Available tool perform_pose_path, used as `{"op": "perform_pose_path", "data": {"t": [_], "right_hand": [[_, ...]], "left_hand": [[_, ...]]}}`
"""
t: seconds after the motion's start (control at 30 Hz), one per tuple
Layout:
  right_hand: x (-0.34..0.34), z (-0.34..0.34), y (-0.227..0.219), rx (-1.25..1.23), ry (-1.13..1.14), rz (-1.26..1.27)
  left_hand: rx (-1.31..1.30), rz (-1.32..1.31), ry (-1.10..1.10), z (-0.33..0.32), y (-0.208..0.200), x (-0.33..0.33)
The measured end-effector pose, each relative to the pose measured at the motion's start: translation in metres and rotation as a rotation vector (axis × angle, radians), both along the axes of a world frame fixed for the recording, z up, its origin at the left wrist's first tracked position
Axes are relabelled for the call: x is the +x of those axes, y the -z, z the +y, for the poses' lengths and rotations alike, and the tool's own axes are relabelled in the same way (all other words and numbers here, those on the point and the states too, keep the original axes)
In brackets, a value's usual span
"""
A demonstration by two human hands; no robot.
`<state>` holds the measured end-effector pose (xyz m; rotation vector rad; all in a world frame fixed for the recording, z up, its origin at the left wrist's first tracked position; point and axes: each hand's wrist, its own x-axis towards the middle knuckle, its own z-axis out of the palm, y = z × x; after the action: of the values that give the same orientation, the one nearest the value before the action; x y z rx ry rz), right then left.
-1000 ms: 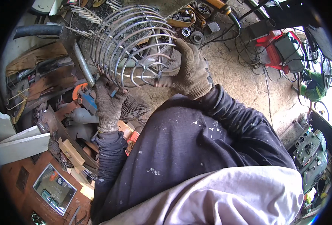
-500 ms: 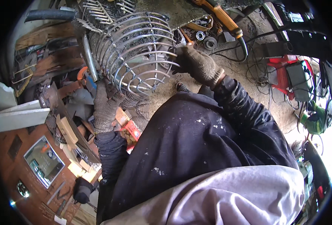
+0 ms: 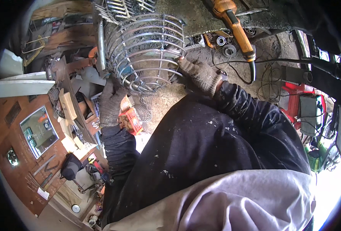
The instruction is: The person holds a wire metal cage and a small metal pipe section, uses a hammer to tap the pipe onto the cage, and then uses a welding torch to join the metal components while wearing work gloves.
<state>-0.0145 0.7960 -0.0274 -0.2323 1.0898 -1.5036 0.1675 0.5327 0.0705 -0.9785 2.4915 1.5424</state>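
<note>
A round wire cage (image 3: 145, 50) of bent steel rings lies on its side in front of me. My left hand (image 3: 109, 102), in a worn grey knit glove, grips its lower left rim. My right hand (image 3: 198, 75), gloved the same way, holds the cage's right side, fingers curled round the wires. Both dark sleeves come up from below, over a pale grey cloth at the bottom.
An orange angle grinder (image 3: 234, 25) with a black cable lies at the top. Bearings and small rings (image 3: 224, 44) sit beside it. A small red box (image 3: 133, 120) lies below the cage. Scrap metal and boards (image 3: 68, 104) crowd the left. A red machine (image 3: 301, 102) stands right.
The view has swung, so the cage now sits higher and more central. Both hands have kept their hold on it, the right hand shifting lower along its right side.
</note>
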Motion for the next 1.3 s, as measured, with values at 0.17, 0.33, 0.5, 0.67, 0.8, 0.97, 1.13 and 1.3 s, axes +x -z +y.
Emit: {"op": "perform_pose_path", "data": {"t": [0.17,0.33,0.5,0.67,0.8,0.97,1.13,1.3], "right_hand": [[0.004,-0.003,-0.005,-0.168,0.218,-0.301],[0.001,0.002,0.032,-0.183,0.092,-0.357],[-0.020,0.069,-0.065,0.160,0.067,0.644],[-0.075,0.112,-0.134,-0.022,0.499,0.760],[-0.154,0.111,-0.129,0.413,0.693,1.211],[-0.241,0.091,-0.083,0.842,0.595,1.509],[-0.277,0.051,-0.059,1.036,0.149,1.548],[-0.287,0.029,-0.076,1.094,0.071,1.556]], "left_hand": [[0.017,0.055,-0.033,0.012,-0.004,-0.010],[0.093,0.033,-0.019,0.005,-0.008,-0.009],[0.159,0.158,-0.091,-0.007,0.012,0.018],[0.154,0.199,-0.246,-0.018,0.036,0.037],[0.118,0.139,-0.322,0.004,0.026,0.020],[0.037,0.047,-0.171,-0.011,0.076,0.059],[0.008,-0.103,-0.158,-0.004,0.159,0.134],[-0.653,-0.223,0.585,0.001,0.208,0.217]]}}
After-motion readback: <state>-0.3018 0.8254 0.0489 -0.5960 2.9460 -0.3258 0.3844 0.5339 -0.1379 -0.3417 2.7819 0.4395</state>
